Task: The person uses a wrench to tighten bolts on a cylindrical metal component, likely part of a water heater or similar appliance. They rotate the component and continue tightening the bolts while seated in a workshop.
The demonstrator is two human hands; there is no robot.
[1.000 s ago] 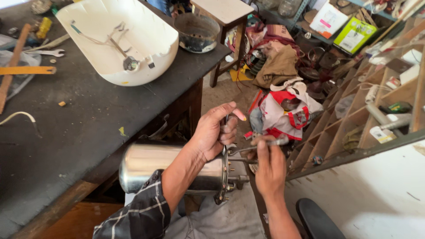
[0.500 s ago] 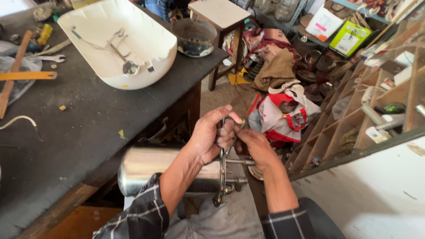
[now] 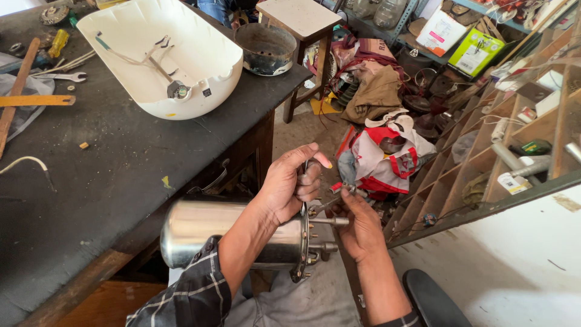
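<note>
A shiny steel cylindrical tank (image 3: pixel 200 233) lies on its side across my lap, its bolted end flange (image 3: pixel 301 245) facing right with short pipe stubs sticking out. My left hand (image 3: pixel 290 181) grips the top rim of the flange, thumb raised. My right hand (image 3: pixel 357 227) sits just right of the flange and holds a small metal tool (image 3: pixel 331 203) against the flange's bolts. The tool's tip is partly hidden by my fingers.
A dark workbench (image 3: pixel 115 175) stands at left with a white plastic shell (image 3: pixel 163 57), a wrench (image 3: pixel 60 77) and a wooden ruler (image 3: pixel 36 100). A dark metal pot (image 3: pixel 265 48) and a stool (image 3: pixel 299 18) are beyond. Cloth and bags (image 3: pixel 387 151) litter the floor; wooden pigeonhole shelves (image 3: pixel 514 133) stand at right.
My right hand has shifted down and closer to the flange with the tool. My left hand keeps its grip on the rim. The view moved slightly.
</note>
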